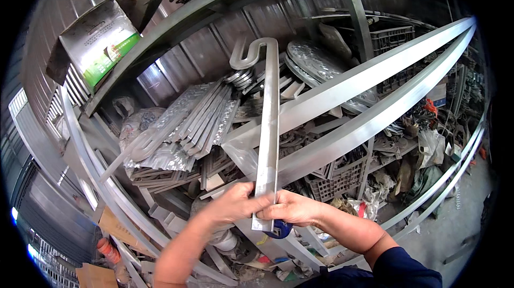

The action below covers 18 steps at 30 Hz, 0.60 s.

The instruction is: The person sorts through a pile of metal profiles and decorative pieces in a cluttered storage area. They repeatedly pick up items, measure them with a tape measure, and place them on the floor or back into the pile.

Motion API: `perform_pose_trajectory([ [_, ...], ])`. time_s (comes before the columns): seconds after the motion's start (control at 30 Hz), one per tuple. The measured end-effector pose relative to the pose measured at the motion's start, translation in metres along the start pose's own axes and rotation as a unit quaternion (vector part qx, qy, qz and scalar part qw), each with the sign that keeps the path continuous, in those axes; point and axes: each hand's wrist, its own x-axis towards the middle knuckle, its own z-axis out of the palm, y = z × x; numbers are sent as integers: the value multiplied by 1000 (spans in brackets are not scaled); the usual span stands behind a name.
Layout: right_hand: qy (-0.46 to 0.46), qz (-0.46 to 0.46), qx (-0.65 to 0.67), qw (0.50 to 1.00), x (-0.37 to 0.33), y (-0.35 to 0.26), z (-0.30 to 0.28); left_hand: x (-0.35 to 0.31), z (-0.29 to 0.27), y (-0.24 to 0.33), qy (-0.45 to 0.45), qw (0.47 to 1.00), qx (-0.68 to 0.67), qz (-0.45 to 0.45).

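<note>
A long silvery metal channel [267, 149] runs away from me, its far end bent into an S-shaped hook. My left hand [234, 205], slightly blurred, closes on the near end from the left, thumb laid across it. From the right, my right hand [292, 207] grips the same end, its thumb on top and fingertips partly hidden. Below the right hand, beside the channel's tip, shows a dark blue rounded object [280, 229]; its kind is mostly hidden.
Two thick metal bars [364, 87] slant across to the far right. Behind lie stacked metal strips [201, 119], round metal discs [316, 60] and a plastic crate [340, 181] amid scrap. A white-green cardboard box [101, 44] sits upper left. Curved rails [101, 162] stand at left.
</note>
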Motion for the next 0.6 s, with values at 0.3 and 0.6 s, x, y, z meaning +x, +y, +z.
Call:
perform_pose_trajectory([
  [0.3,-100,2,-297,950,-8,-4,-14,0,9,12,129,980,-137,63],
  [0.6,-88,60,-342,934,-76,38,-54,-30,-77,59,286,954,66,54],
])
